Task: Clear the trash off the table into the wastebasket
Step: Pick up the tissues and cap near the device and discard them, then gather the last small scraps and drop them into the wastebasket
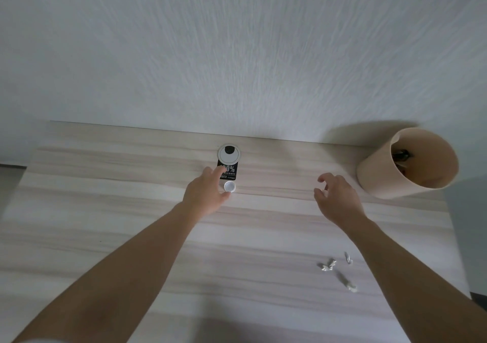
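A white bottle cap (229, 186) lies on the wooden table (110, 211) just below a black label with white print (231, 172). My left hand (204, 194) reaches over both, fingers spread, thumb touching the cap's near edge and a fingertip on the label. My right hand (336, 197) hovers open above the table, left of the beige wastebasket (379, 176), holding nothing. The wastebasket stands at the table's far right corner with dark items inside. Three crumpled scraps of paper (327, 265) (348, 258) (347, 282) lie near my right forearm.
A round white cable grommet (228, 153) is set into the table near the back edge, against a white textured wall (237, 53). The table's right edge runs close past the wastebasket and the scraps.
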Available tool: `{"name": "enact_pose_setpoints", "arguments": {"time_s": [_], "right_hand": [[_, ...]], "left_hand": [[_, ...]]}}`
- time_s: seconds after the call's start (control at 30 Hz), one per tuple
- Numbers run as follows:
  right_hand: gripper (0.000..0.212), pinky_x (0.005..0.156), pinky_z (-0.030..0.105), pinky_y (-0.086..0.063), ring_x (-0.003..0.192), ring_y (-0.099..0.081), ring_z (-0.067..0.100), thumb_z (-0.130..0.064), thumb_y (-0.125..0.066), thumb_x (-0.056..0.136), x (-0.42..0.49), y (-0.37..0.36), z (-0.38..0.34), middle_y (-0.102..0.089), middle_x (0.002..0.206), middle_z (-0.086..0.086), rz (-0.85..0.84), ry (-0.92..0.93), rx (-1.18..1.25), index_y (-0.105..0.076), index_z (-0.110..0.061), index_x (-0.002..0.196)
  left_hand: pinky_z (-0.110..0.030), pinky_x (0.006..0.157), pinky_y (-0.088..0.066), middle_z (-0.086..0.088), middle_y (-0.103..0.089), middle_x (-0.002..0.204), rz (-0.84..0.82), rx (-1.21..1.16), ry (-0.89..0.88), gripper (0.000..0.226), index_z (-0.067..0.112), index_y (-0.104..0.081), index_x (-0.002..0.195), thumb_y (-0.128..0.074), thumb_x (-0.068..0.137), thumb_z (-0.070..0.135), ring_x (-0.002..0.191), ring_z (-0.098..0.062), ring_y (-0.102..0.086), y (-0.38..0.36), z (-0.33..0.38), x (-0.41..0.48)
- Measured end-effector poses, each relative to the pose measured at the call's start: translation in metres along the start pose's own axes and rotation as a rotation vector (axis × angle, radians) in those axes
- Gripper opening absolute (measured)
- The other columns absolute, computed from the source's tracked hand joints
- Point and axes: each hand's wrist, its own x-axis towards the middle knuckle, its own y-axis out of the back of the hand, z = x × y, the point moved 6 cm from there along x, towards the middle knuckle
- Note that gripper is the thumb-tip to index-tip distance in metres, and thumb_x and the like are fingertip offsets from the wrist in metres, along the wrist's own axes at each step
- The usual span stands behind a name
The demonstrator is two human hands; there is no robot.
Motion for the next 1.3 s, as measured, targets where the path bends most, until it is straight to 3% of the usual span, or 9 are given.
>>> {"name": "enact_pose_setpoints", "arguments": {"time_s": [0.23, 0.4, 0.57, 0.73, 0.8, 0.93, 1.3], "right_hand": [[0.036, 0.08, 0.038, -0.05, 0.092, -0.06, 0.027, -0.028, -0.053, 0.091, 0.011, -0.01, 0.019, -0.052, 0.118, 0.009, -0.041, -0.017, 0.008, -0.048, -0.023, 0.126], [0.036, 0.082, 0.036, -0.048, 0.094, -0.059, 0.028, -0.026, -0.054, 0.09, 0.016, -0.017, 0.022, -0.052, 0.118, 0.01, -0.058, -0.005, 0.002, -0.049, -0.022, 0.125], [0.032, 0.083, 0.037, -0.049, 0.095, -0.06, 0.028, -0.027, -0.053, 0.09, 0.01, -0.018, 0.02, -0.053, 0.118, 0.009, -0.098, -0.006, -0.022, -0.052, -0.022, 0.121], [0.032, 0.081, 0.035, -0.048, 0.096, -0.059, 0.026, -0.027, -0.053, 0.091, -0.01, -0.008, 0.015, -0.054, 0.119, 0.007, -0.093, -0.014, -0.013, -0.052, -0.021, 0.122], [0.033, 0.078, 0.033, -0.046, 0.094, -0.058, 0.024, -0.027, -0.053, 0.091, -0.023, -0.002, 0.015, -0.054, 0.119, 0.007, -0.081, -0.011, -0.014, -0.051, -0.021, 0.123], [0.031, 0.077, 0.033, -0.048, 0.093, -0.059, 0.024, -0.027, -0.053, 0.091, -0.054, 0.01, 0.022, -0.054, 0.117, 0.007, -0.041, -0.026, -0.013, -0.051, -0.021, 0.121], [0.033, 0.082, 0.036, -0.049, 0.097, -0.06, 0.029, -0.026, -0.055, 0.087, -0.149, 0.037, 0.048, -0.055, 0.118, 0.008, 0.061, -0.119, -0.018, -0.053, -0.02, 0.12]], "left_hand": [[-0.037, 0.078, -0.049, -0.002, -0.053, 0.111, -0.085, -0.011, -0.003, 0.042, 0.028, -0.047, 0.119, -0.063, 0.082, 0.04, 0.092, -0.028, -0.059, -0.026, 0.012, 0.016], [-0.034, 0.065, -0.047, 0.004, -0.057, 0.089, -0.066, -0.031, -0.054, 0.019, 0.026, -0.047, 0.091, -0.06, 0.083, 0.038, 0.08, -0.024, -0.058, -0.028, 0.014, 0.019], [-0.03, 0.06, -0.035, 0.006, -0.052, 0.08, -0.035, -0.079, -0.031, 0.025, 0.02, -0.048, 0.096, -0.058, 0.084, 0.04, 0.072, -0.021, -0.05, -0.019, 0.018, 0.013], [-0.03, 0.052, -0.032, 0.003, -0.052, 0.069, -0.014, -0.122, -0.059, 0.024, 0.022, -0.042, 0.087, -0.061, 0.081, 0.034, 0.062, -0.021, -0.049, -0.005, 0.024, -0.008], [-0.029, 0.053, -0.034, 0.001, -0.054, 0.074, -0.003, -0.13, -0.076, 0.02, 0.02, -0.044, 0.091, -0.058, 0.081, 0.029, 0.063, -0.022, -0.049, 0.0, 0.028, -0.019], [-0.035, 0.068, -0.047, -0.003, -0.062, 0.091, 0.035, -0.161, -0.159, 0.017, 0.018, -0.054, 0.098, -0.052, 0.081, 0.02, 0.08, -0.027, -0.057, 0.006, 0.039, -0.046], [-0.032, 0.066, -0.039, -0.002, -0.059, 0.086, 0.098, -0.128, -0.229, 0.013, 0.018, -0.058, 0.089, -0.054, 0.087, 0.03, 0.079, -0.023, -0.054, 0.007, 0.062, -0.115]]}}
